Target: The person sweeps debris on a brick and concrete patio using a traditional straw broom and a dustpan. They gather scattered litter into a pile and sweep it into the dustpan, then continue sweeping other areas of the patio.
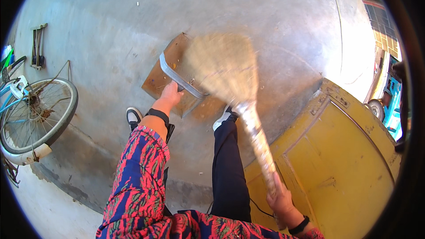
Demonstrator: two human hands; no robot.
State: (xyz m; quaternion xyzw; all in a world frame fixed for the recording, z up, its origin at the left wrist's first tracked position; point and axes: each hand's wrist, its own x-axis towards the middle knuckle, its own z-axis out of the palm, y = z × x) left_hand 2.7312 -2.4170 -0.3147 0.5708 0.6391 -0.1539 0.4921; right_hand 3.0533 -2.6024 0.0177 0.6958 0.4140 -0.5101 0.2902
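One straw broom (223,64) and one brown dustpan (156,79) are at the middle of the view, low in front of the person. The broom's fan-shaped head is blurred and covers the dustpan's right part; whether the bristles touch the pan or the floor, I cannot tell. Its single handle, wrapped in something shiny, slants down toward the lower right. The dustpan has one grey, bent carrying bar across its top, and several small bits lie inside it, too small to identify or count surely.

The left hand (171,94) has its fingers closed around the dustpan's bar. The right hand (280,198) is wrapped around the lower part of the broom handle. Two dark wristbands show, one on each wrist, beside two sleeves of one red-and-navy patterned garment (137,172).

Two black-and-white shoes stand on the grey concrete floor (110,75), one just left of the dustpan and one below the broom head, partly hidden by it. Dark trousers (231,172) rise from the right shoe.

To the right is one large yellow panelled surface (336,159); its exact kind is unclear. On the left, one bicycle (37,115) shows one whole spoked wheel, with one narrow wooden frame (38,46) beyond it. At the far right edge, one blue vehicle (392,106) is partly visible with one small wheel.
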